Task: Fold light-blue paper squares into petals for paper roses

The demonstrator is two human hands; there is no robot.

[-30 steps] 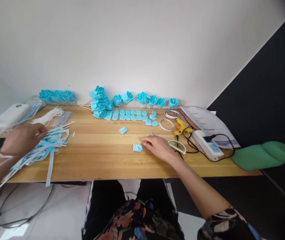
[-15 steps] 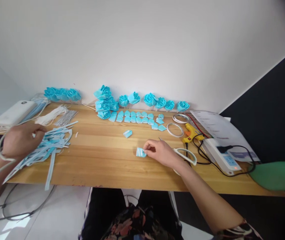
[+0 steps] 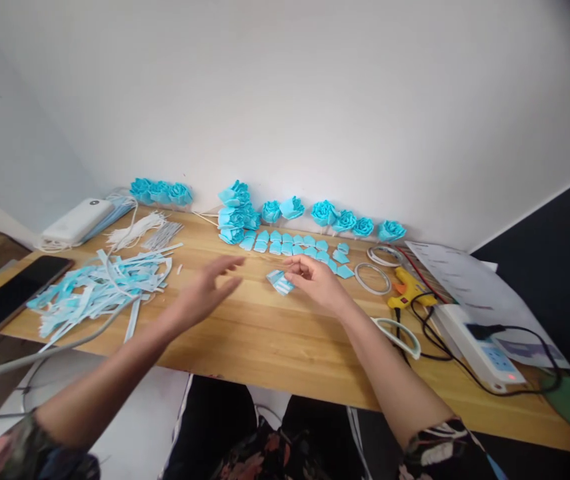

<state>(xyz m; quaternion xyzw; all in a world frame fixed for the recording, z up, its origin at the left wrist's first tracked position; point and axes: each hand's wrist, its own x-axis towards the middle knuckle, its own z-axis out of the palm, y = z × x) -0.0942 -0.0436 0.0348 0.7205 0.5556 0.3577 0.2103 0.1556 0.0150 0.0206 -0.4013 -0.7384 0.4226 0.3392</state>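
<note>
Small blue-and-white striped pieces point(image 3: 279, 283) lie at the fingertips of my right hand point(image 3: 312, 279), which pinches them near the middle of the table. My left hand point(image 3: 208, 290) hovers to their left, fingers apart, with nothing in it. Behind my hands, folded blue petals point(image 3: 287, 249) are laid out in rows. Blue fabric flowers point(image 3: 323, 213) line the wall, and several are stacked in a cluster point(image 3: 235, 217). A heap of blue and white strips point(image 3: 99, 290) is left of my left hand.
On the right are white-handled scissors point(image 3: 399, 335), a yellow glue gun point(image 3: 409, 288), tape rings point(image 3: 372, 279), a power strip point(image 3: 479, 350) and cables. Leftward sit a phone point(image 3: 15, 293), a white box-shaped device point(image 3: 79, 221), white cords point(image 3: 135, 230) and grey strips point(image 3: 163, 236).
My left hand has moved right, from the strip heap towards the middle, and its fingers have opened. My right hand has shifted forward to where the single striped piece lay. The view has turned left.
</note>
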